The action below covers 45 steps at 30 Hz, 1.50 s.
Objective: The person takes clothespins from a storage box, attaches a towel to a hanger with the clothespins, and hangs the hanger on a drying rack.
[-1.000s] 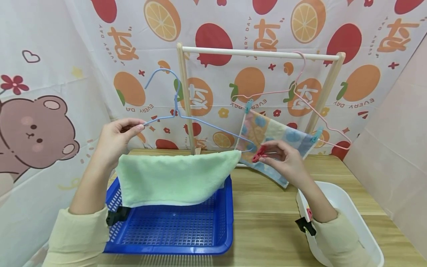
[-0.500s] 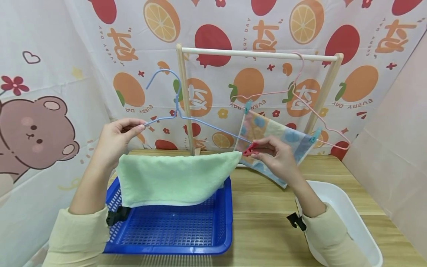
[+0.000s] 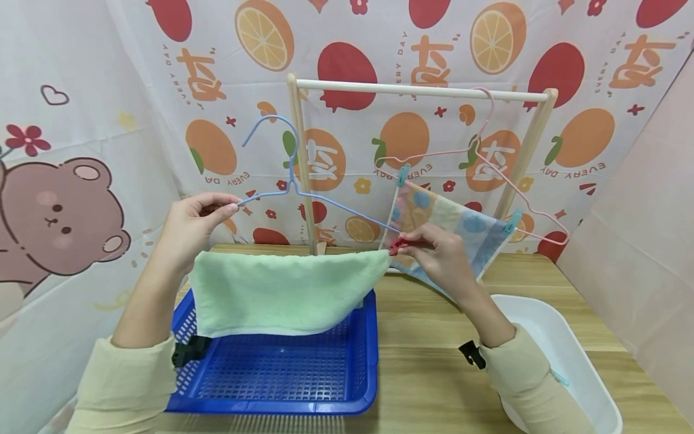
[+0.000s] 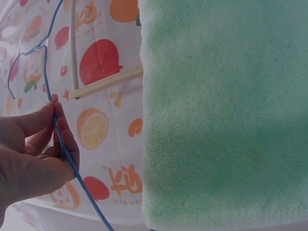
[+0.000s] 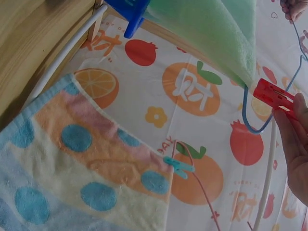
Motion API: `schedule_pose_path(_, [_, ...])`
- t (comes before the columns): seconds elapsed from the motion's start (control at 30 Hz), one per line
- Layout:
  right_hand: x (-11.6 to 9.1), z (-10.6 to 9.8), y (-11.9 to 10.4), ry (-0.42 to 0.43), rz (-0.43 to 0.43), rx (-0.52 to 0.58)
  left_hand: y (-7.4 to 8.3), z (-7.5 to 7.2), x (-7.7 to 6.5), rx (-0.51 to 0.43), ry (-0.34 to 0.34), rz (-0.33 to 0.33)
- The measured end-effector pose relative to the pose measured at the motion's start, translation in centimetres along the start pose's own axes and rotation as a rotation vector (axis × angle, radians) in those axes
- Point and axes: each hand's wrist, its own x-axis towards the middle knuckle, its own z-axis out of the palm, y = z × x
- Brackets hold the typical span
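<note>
My left hand (image 3: pixel 197 226) pinches the left arm of a blue hanger (image 3: pixel 347 208) between thumb and fingers. A light green towel (image 3: pixel 287 289) hangs folded over the hanger's lower bar, above the blue basket. In my right hand (image 3: pixel 439 253) is a red clothespin (image 3: pixel 398 245), pinched right at the towel's right top corner and the hanger's end. The right wrist view shows the red clothespin (image 5: pixel 274 94) beside the hanger's curved end, close to the towel corner (image 5: pixel 240 72).
A wooden rack (image 3: pixel 423 89) stands behind, holding a pink hanger (image 3: pixel 515 181) with a patterned towel (image 3: pixel 439 217) held by teal clothespins (image 3: pixel 403 175). Below is a blue basket (image 3: pixel 371 361). A white tray (image 3: pixel 588 355) at the right contains a teal clothespin (image 3: pixel 559 378).
My right hand has moved left with the red clothespin, from beside the hanger's end to the towel's right corner. The left hand and the green towel stay nearly still.
</note>
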Motion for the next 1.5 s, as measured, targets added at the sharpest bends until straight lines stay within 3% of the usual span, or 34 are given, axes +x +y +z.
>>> schedule_pose_path(0.17, [-0.1,0.3,0.5,-0.008,0.011,0.054,0.1,0.0,0.0,0.006,-0.009,0.004])
schedule_pose_path(0.5, [0.3,0.6,0.4,0.002,-0.013,-0.019,0.4,0.1,-0.1,0.023,-0.008,-0.001])
schedule_pose_path(0.87, [0.3,0.5,1.0,-0.014,0.019,0.042,0.4,0.3,-0.1,0.035,-0.008,0.016])
schedule_pose_path(1.03, [-0.1,0.8,2.7,-0.017,0.023,0.055,0.4,0.2,-0.1,0.037,-0.008,0.007])
schedule_pose_path(1.2, [-0.3,1.1,3.9,-0.025,0.032,0.01,0.5,0.2,-0.1,0.031,-0.013,0.009])
schedule_pose_path(1.37, [-0.3,1.5,4.1,0.001,-0.017,-0.077,0.7,0.2,-0.2,0.037,-0.02,0.021])
schedule_pose_path(1.5, [-0.3,1.9,4.2,0.033,-0.058,-0.08,0.8,0.2,-0.3,0.031,-0.024,0.036])
